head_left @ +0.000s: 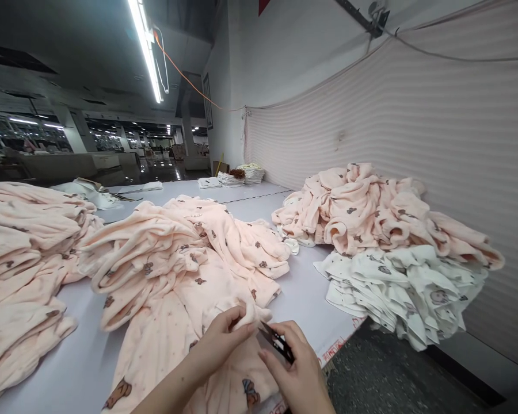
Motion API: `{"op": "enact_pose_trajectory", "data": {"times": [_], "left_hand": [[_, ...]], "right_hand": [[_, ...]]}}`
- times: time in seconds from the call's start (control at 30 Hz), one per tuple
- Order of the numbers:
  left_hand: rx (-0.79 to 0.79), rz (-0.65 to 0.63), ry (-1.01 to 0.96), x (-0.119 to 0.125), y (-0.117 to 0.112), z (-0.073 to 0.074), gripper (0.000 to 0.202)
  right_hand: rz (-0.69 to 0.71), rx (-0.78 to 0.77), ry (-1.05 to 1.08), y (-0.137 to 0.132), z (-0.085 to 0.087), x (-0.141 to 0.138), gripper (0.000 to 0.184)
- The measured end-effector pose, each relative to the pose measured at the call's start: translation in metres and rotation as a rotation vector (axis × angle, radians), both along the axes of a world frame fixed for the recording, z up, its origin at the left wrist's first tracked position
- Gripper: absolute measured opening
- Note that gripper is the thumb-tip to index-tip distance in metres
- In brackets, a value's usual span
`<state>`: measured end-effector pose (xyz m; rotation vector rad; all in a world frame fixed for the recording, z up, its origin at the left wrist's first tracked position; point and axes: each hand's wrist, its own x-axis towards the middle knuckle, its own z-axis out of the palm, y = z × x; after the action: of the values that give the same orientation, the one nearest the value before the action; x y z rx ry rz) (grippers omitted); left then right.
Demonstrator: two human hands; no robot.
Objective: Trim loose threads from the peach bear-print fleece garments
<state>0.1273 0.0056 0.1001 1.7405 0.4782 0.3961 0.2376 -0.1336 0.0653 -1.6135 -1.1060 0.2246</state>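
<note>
Wht tbl point(304, 282) w/ pink garmts point(176, 259)

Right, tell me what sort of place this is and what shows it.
Probably a garment workshop or clothing factory: pink printed cloth lies heaped on the table, the right hand holds a small dark tool, and a large, dim hall with pillars stretches behind.

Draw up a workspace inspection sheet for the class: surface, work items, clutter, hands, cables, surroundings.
Surface: pale table, partly hidden under fabric.
Work items: pink printed fabric, bunched; dark tool, type unclear.
Clutter: left pink heap; right pink heap on white printed fabric; white stacks behind.
Hands: left hand pinches the pink printed fabric; right hand grips the tool.
Cables: orange cable by the ceiling light; grey cable at upper right.
Surroundings: striped hanging cloth at right; dim hall at far left.
</note>
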Motion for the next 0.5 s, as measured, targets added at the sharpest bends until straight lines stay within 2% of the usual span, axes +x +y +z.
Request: {"op": "enact_pose_trajectory", "data": {"times": [0.1, 0.23, 0.37, 0.5], "left_hand": [[-0.285, -0.054, -0.071, -0.005, 0.002, 0.007, 0.023], [-0.467, -0.054, -0.113, -0.009, 0.001, 0.013, 0.026], [-0.535, -0.055, -0.113, -0.009, 0.004, 0.016, 0.028], [-0.496, -0.033, -0.102, -0.008, 0.005, 0.016, 0.029]], "right_hand": [[-0.053, -0.073, -0.093, 0.000, -0.001, 0.008, 0.027], [0.030, -0.055, -0.110, 0.012, 0.001, 0.012, 0.027], [0.075, -0.037, -0.084, 0.018, -0.001, 0.015, 0.026], [0.057, -0.029, -0.104, 0.022, -0.003, 0.013, 0.025]]}}
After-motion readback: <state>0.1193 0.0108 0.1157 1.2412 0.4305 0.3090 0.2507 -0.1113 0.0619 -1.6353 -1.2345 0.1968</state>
